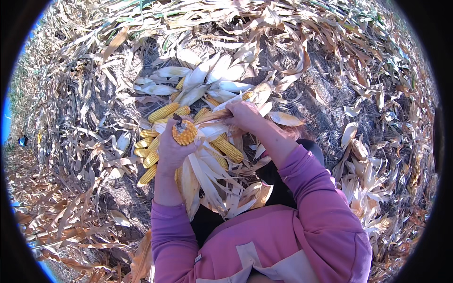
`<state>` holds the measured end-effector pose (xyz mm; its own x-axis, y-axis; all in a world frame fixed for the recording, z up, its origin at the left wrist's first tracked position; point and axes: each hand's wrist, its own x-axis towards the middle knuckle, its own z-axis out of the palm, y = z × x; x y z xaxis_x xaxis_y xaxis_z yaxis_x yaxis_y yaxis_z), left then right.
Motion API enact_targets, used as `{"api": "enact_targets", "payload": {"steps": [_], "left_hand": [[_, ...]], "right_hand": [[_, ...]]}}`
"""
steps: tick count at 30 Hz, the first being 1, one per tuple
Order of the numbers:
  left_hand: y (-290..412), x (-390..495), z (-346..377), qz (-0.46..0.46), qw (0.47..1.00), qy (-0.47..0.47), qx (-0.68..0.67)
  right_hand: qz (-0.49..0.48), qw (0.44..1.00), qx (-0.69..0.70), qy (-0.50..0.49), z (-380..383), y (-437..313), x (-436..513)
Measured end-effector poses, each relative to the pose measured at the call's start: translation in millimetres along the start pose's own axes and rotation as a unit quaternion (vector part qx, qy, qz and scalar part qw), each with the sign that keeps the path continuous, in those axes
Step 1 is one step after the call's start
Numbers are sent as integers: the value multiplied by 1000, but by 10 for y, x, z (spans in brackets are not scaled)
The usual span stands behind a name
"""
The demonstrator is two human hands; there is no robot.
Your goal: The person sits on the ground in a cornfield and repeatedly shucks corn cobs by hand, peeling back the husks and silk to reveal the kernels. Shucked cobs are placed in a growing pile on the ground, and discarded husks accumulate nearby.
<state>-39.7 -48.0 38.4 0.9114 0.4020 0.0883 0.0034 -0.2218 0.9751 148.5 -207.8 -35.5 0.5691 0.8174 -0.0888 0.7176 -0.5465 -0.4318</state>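
My left hand point(171, 152) grips an ear of corn point(185, 134); one end of it, with a dark tip, points up at the camera. Pale peeled husk leaves point(205, 166) hang below that ear towards my lap. My right hand point(246, 115) pinches a bundle of brownish husk or corn silk point(216, 115) that stretches towards the ear. Beneath both hands lies a pile of bare yellow corn cobs point(228, 148). More cobs point(163, 112) stick out left of my left hand. Where the husk joins the held ear is hidden by my fingers.
Ears still in pale husks point(198, 79) lie beyond the cobs. Dry corn stalks and leaves point(212, 21) form a band across the far side. A heap of loose husks point(364, 187) sits to my right, on soil covered with dry litter point(329, 92).
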Motion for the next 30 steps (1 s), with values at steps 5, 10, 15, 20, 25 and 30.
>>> {"api": "enact_targets", "payload": {"steps": [5,10,15,20,25,30], "left_hand": [[-16,-1,-59,-25,1000,10,-3],[-35,-1,-61,-29,999,-2,21],[-107,-7,-53,-3,1000,-16,7],[-113,3,-54,3,999,-6,-39],[-212,-41,-146,-40,997,42,54],[-280,-50,-126,-22,994,98,52]], "right_hand": [[20,998,41,32,155,133,76],[36,995,87,-11,-20,126,90],[-35,999,27,-11,-307,384,218],[-16,1000,0,22,-410,830,18],[113,985,79,106,-362,1465,-547],[231,936,199,174,-301,2151,-1305]]}}
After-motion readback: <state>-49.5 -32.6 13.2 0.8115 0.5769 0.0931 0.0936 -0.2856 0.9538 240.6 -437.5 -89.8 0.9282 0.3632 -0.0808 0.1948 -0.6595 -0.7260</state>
